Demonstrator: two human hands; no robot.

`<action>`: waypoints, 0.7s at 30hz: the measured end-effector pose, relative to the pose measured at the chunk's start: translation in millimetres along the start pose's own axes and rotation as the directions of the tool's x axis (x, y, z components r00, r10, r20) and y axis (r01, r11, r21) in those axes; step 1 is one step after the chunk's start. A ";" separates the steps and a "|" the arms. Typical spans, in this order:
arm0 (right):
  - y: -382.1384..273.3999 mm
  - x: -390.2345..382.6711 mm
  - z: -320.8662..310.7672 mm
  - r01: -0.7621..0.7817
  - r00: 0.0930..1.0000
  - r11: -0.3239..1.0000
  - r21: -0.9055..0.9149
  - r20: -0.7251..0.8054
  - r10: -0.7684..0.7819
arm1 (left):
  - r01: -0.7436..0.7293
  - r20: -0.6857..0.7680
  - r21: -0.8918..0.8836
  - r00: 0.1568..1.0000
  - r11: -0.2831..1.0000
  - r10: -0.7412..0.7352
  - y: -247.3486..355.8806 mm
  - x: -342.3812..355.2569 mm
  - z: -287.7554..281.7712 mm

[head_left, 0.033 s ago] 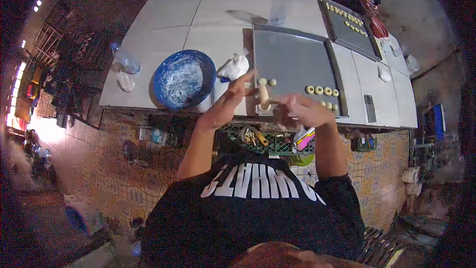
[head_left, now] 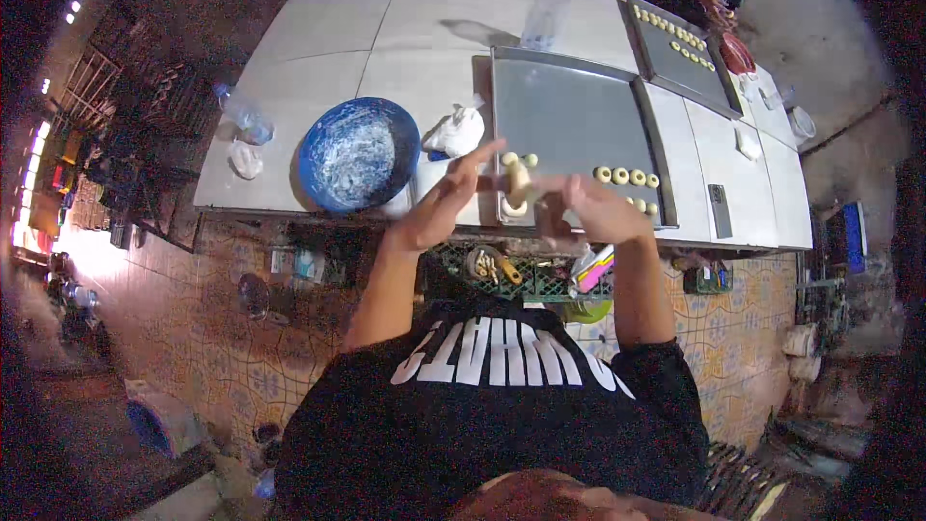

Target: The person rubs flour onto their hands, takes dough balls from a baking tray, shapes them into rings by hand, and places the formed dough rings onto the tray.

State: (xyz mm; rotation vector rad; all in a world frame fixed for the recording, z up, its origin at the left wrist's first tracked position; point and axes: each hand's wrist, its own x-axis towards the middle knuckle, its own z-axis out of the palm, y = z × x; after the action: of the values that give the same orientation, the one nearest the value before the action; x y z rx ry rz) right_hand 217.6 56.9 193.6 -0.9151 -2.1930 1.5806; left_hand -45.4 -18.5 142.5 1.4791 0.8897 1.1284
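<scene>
Dough [head_left: 519, 179] shifted slightly, between left hand [head_left: 447, 203], outstretched, and right hand [head_left: 603, 214], grip unclear.

Black T-shirt [head_left: 415, 434], short sleeves [head_left: 664, 371], bold white block lettering [head_left: 511, 352], bare forearms [head_left: 379, 304]

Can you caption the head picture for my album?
Pale, blurred doughy piece between bare left hand and bare right hand, at a rectangular grey metal tray.

I am holding both bare forearms out before my chest. My left forearm [head_left: 379, 294] is slanting forward and inward, my left grip [head_left: 442, 209] pointing its fingers [head_left: 471, 162] ahead and rightward. My right forearm [head_left: 644, 289] is leaning inward, my right grip [head_left: 602, 212] facing left, its fingertips blurring.
</scene>
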 end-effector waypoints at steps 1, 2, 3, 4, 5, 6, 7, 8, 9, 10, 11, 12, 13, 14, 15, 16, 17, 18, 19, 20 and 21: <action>-0.7 -0.7 -2.6 -0.104 0.995 0.994 0.037 0.008 0.104 | 0.046 0.065 -0.107 0.997 0.993 -0.039 -0.8 1.0 0.2; -1.9 -0.8 -9.1 -0.138 0.987 0.990 -0.017 0.078 0.139 | 0.000 0.065 -0.151 0.998 0.989 0.010 -1.9 1.6 1.1; -2.4 -1.9 -9.3 -0.089 0.993 0.991 -0.096 0.071 0.096 | -0.037 0.073 -0.187 0.996 0.982 0.052 -2.8 2.4 1.7; -3.3 -2.5 -11.5 -0.016 0.996 0.992 -0.125 0.082 0.027 | -0.046 0.105 -0.204 0.992 0.978 0.068 -3.5 2.5 1.8; -4.1 -3.1 -12.4 -0.036 0.985 0.984 -0.177 0.161 0.065 | -0.002 0.067 -0.213 0.998 0.977 0.016 -4.6 3.0 2.6; -4.9 -3.0 -12.4 -0.035 0.980 0.994 -0.106 0.190 0.055 | 0.035 0.065 -0.185 0.998 0.982 -0.023 -4.9 2.3 1.9; -5.6 -3.1 -11.6 -0.006 0.971 1.000 -0.017 0.238 0.010 | 0.042 0.042 -0.187 0.999 0.981 -0.035 -6.3 3.2 3.2; -6.3 -2.3 -10.2 -0.009 0.964 0.999 0.052 0.265 -0.005 | 0.044 0.021 -0.199 0.999 0.979 -0.041 -7.3 3.5 4.3; -7.1 -1.5 -8.8 0.113 0.983 0.992 0.057 0.140 -0.119 | 0.054 0.086 -0.233 0.996 0.971 -0.035 -8.0 4.3 3.9; -7.8 -0.8 -6.2 0.092 0.992 0.992 0.081 0.080 -0.099 | 0.007 0.069 -0.233 0.998 0.973 0.010 -8.8 4.8 4.2; -8.8 0.9 -5.4 0.032 0.997 0.994 0.100 0.073 -0.039 | -0.040 0.053 -0.231 0.997 0.972 0.053 -9.1 5.7 3.5; -9.7 2.0 -5.0 -0.027 0.998 0.992 0.120 0.053 0.021 | -0.062 0.054 -0.257 0.995 0.964 0.079 -9.3 6.0 2.8; -10.4 3.0 -3.5 0.018 0.998 1.000 0.024 0.053 -0.019 | -0.097 0.079 -0.268 0.989 0.959 0.122 -9.0 6.4 1.6; -11.1 3.5 -2.8 -0.028 0.994 0.999 -0.030 0.103 0.031 | -0.106 0.056 -0.310 0.990 0.945 0.129 -8.4 6.0 -0.4; -11.7 3.3 -1.9 -0.048 0.991 0.996 -0.076 0.125 0.057 | -0.111 0.022 -0.305 0.992 0.946 0.123 -7.8 5.6 -1.7; -12.1 2.9 -1.5 -0.057 0.982 0.991 -0.123 0.174 0.078 | -0.098 0.020 -0.307 0.994 0.947 0.109 -6.7 4.4 -4.2; -12.2 2.7 -1.5 0.021 0.962 0.998 -0.051 0.272 -0.006 | 0.012 0.062 -0.387 0.998 0.922 0.013 -6.0 3.1 -6.1; -12.2 2.1 -0.9 0.021 0.966 1.000 -0.004 0.258 -0.020 | 0.033 0.079 -0.387 0.997 0.921 -0.002 -5.6 2.1 -7.0; -11.9 2.4 -0.9 0.031 0.960 0.999 0.043 0.277 -0.042 | 0.038 0.076 -0.391 0.997 0.920 -0.009 -5.4 0.4 -8.3; -11.5 2.4 -0.2 0.002 0.958 0.996 0.086 0.287 -0.027 | 0.054 0.079 -0.397 0.997 0.916 -0.024 -6.1 -0.1 -8.1; -10.8 3.2 0.3 0.048 0.958 0.974 0.223 0.267 -0.108 | 0.057 0.049 -0.246 0.998 0.967 -0.047 -6.8 -1.8 -9.0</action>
State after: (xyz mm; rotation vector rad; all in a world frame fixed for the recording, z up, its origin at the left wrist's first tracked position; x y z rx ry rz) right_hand 211.6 56.5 203.0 -0.5646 -2.1447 1.9610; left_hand -54.4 -16.2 135.8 1.2630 0.7253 1.1218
